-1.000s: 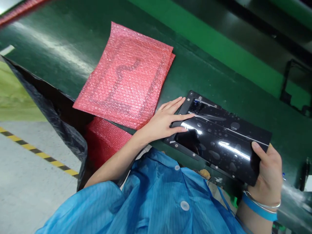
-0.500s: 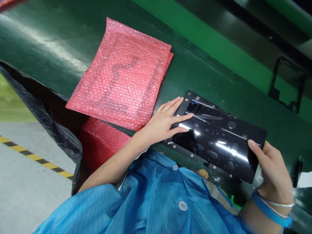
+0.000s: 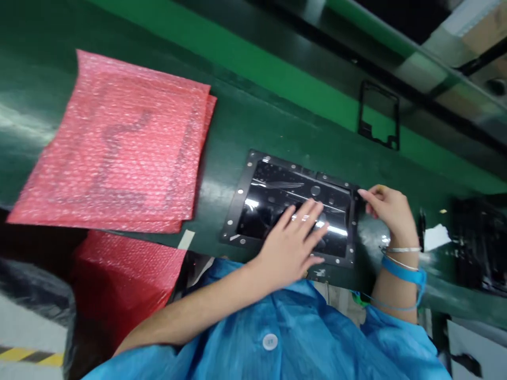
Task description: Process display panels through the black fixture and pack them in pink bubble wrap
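A glossy black screen panel (image 3: 253, 216) with bubbles under its film lies within a flat black frame (image 3: 234, 211) on the green table. Round light dots run along the frame's border. My left hand (image 3: 291, 245) rests spread on the right half of the panel, palm down. At the frame's upper right corner is my right hand (image 3: 390, 208), thumb and fingers drawn together in a pinch. Whatever its fingertips hold, if anything, is too small to tell. A blue wrist strap (image 3: 404, 272) and a metal bangle circle the right wrist.
Red bubble-wrap pouches (image 3: 130, 153) with dark shapes inside lie at the left. Below them more red bubble wrap (image 3: 130, 279) sits in a black bag (image 3: 43, 290). Farther back is a thin black frame (image 3: 379, 116). A white paper scrap (image 3: 436, 237) and dark parts (image 3: 483, 243) are at right.
The panel has come down into line with the frame. My left hand has slid from the left edge onto the panel; the right has let go of the panel's side and pinches at the upper corner.
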{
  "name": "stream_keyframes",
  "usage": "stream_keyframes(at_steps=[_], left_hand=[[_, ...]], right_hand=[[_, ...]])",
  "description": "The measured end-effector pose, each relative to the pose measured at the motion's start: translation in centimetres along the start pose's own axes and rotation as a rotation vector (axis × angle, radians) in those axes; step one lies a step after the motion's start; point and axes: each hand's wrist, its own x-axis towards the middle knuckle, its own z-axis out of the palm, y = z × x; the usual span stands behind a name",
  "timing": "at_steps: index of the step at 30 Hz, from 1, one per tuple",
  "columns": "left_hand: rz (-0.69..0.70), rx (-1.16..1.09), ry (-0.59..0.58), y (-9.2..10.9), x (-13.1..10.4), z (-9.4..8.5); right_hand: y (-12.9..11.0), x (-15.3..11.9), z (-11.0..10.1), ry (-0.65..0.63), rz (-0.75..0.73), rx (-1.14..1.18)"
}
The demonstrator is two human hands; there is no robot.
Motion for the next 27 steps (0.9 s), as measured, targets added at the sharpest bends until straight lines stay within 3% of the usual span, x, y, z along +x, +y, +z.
stream_keyframes(at_steps=[4,8,12,16,21,27], left_hand=[[0.185,0.053,-0.117,3.6,1.9,2.9],[0.213,0.134,-0.136,4.1,2.4,4.1],[0.219,0.174,-0.164,4.0,3.0,3.6],[0.253,0.069,-0.184,1.4,4.9,1.6],[-0.095,0.144,-0.031,-3.4,7.6,0.1],[-0.187,0.159,0.096,-5.1,8.8,-0.1]], right_hand=[[0.4,1.7,0.8,-0.138,0.02,-0.009],[-0.9,2.5,0.8,-0.143,0.059,-0.155],[-1.9,2.6,0.7,-0.17,0.068,-0.262],[-1.5,2.3,0.9,-0.132,0.067,-0.137],[-0.4,2.2,1.3,-0.021,0.08,0.095],[-0.2,1.9,1.9,0.017,0.055,0.334]])
